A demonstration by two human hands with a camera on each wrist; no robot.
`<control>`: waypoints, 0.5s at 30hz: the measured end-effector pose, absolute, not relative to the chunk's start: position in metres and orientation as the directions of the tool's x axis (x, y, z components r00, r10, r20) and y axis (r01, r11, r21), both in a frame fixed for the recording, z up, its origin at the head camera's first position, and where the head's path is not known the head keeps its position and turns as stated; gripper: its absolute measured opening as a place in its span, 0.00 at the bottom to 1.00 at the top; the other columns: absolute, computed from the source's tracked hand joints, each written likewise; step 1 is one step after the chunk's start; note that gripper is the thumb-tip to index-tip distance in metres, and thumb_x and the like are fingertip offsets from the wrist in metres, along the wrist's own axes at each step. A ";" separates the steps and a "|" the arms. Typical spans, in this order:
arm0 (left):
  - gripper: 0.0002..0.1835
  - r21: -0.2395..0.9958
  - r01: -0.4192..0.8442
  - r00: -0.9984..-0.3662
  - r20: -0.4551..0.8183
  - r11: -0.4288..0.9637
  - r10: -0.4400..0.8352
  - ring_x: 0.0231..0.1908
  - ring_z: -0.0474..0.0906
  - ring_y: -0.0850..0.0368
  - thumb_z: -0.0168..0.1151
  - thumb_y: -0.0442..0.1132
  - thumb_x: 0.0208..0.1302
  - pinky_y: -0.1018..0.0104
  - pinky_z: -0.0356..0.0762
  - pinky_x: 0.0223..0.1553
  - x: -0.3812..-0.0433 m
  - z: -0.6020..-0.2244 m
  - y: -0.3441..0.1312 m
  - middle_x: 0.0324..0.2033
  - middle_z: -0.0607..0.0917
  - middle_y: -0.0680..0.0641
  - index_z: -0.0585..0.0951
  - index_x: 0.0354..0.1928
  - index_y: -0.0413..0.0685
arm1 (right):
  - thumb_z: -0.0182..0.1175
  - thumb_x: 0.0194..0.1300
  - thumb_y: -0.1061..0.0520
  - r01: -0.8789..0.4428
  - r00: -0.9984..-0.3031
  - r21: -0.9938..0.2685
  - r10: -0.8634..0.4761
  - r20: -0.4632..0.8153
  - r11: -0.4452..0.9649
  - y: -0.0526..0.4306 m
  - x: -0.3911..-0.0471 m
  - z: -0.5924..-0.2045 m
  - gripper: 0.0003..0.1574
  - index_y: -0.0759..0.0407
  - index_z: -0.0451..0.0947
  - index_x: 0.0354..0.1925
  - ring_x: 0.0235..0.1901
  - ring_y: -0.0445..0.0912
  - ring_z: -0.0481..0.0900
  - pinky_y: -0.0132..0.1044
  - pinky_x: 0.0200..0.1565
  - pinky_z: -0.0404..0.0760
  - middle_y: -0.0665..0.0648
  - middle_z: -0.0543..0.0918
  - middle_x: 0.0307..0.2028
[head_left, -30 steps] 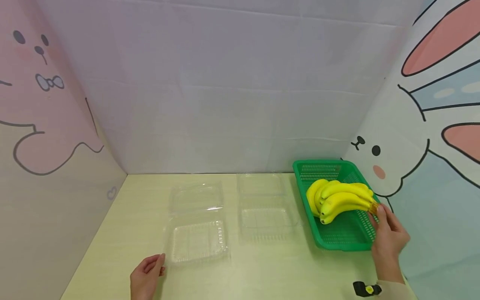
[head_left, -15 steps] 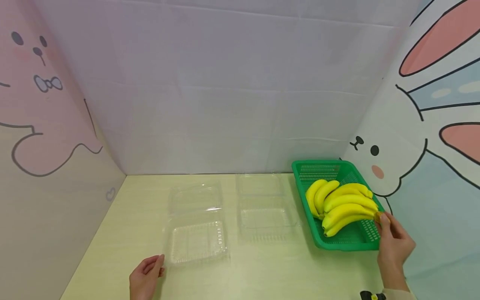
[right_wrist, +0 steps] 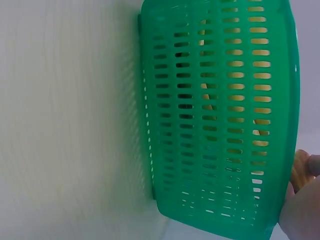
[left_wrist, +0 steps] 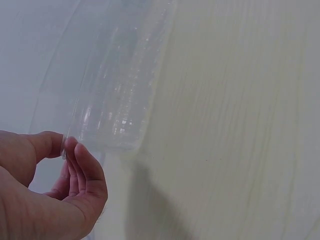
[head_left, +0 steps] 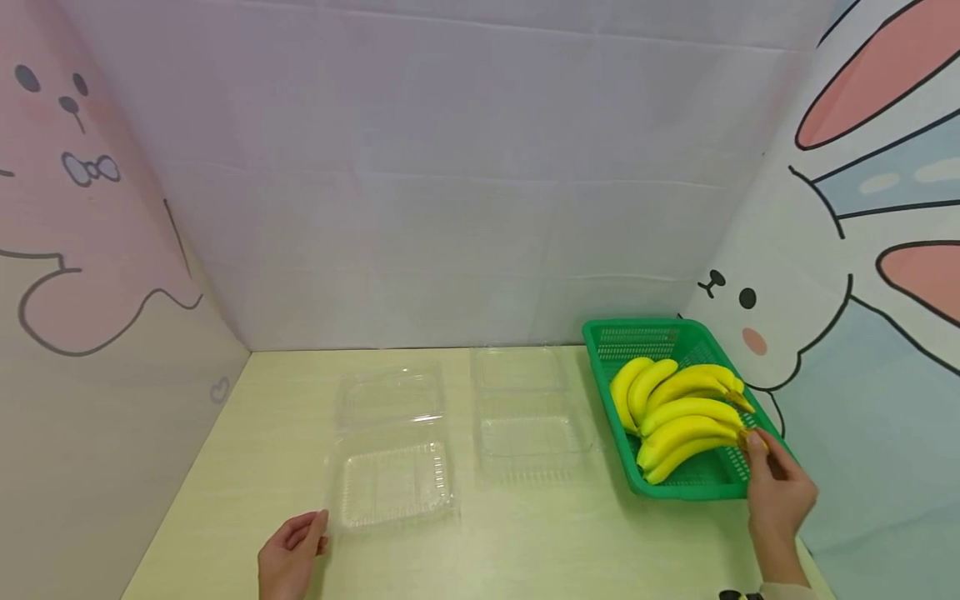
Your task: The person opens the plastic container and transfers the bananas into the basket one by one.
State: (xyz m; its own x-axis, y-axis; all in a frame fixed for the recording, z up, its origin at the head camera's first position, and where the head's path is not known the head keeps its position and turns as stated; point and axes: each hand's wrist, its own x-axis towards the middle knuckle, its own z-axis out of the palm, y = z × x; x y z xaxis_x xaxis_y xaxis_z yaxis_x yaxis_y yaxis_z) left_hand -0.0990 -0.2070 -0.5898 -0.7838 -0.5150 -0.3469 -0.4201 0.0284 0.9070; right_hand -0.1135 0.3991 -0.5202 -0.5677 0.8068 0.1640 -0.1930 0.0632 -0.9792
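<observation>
In the head view, my right hand (head_left: 780, 492) pinches the stem end of a bunch of bananas (head_left: 684, 435). That bunch is over the front part of a green plastic basket (head_left: 686, 492). Other yellow bananas (head_left: 630, 390) lie behind it in the basket. In the right wrist view the slotted basket wall (right_wrist: 200, 120) hides most of the fruit, and the stem (right_wrist: 301, 170) shows between the fingers at the rim. On the left, my left hand (head_left: 291, 552) pinches the edge of an opened clear plastic clamshell box (left_wrist: 120, 95), thumb against fingertips.
A second opened clear clamshell box (head_left: 532, 437) lies between the first box and the basket, all on a pale table (head_left: 540, 542). White fabric (head_left: 450, 208) stands at the back, with cartoon-printed panels on both sides.
My right hand has brought the banana bunch toward the front of the basket, first rightward, then slightly back left. More of the bananas behind show now. The left hand stays put.
</observation>
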 end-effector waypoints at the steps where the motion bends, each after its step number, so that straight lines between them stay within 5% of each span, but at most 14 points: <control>1: 0.16 0.907 -0.421 -0.783 -0.349 0.025 -0.515 0.22 0.81 0.61 0.68 0.40 0.70 0.70 0.81 0.25 -0.099 -0.590 -0.207 0.24 0.86 0.50 0.81 0.46 0.30 | 0.69 0.67 0.59 -0.149 -0.572 -0.983 0.801 0.176 0.109 0.399 -0.113 -0.521 0.24 0.71 0.81 0.58 0.36 0.29 0.83 0.18 0.37 0.80 0.37 0.86 0.36; 9: 0.17 0.904 -0.428 -0.776 -0.361 0.011 -0.517 0.23 0.81 0.60 0.68 0.40 0.70 0.70 0.81 0.25 -0.100 -0.589 -0.207 0.24 0.86 0.50 0.80 0.47 0.30 | 0.63 0.74 0.48 0.129 -0.603 -0.885 0.744 0.287 0.446 0.399 -0.109 -0.520 0.27 0.66 0.81 0.60 0.39 0.21 0.73 0.11 0.38 0.71 0.25 0.77 0.39; 15: 0.17 0.907 -0.421 -0.784 -0.353 0.019 -0.511 0.23 0.81 0.60 0.68 0.40 0.70 0.70 0.82 0.26 -0.099 -0.589 -0.207 0.24 0.86 0.50 0.80 0.47 0.29 | 0.59 0.77 0.52 0.216 -0.656 -0.787 0.683 0.321 0.578 0.402 -0.107 -0.522 0.22 0.66 0.82 0.58 0.39 0.15 0.66 0.09 0.41 0.69 0.56 0.85 0.52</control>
State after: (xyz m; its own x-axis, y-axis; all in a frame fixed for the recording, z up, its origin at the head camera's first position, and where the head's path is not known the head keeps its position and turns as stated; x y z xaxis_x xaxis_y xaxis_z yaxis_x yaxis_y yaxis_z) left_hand -0.0988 -0.2069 -0.5887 -0.7837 -0.5108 -0.3533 -0.4210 0.0186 0.9069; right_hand -0.1075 0.4020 -0.5217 -0.6564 0.6826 0.3212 0.2161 0.5781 -0.7868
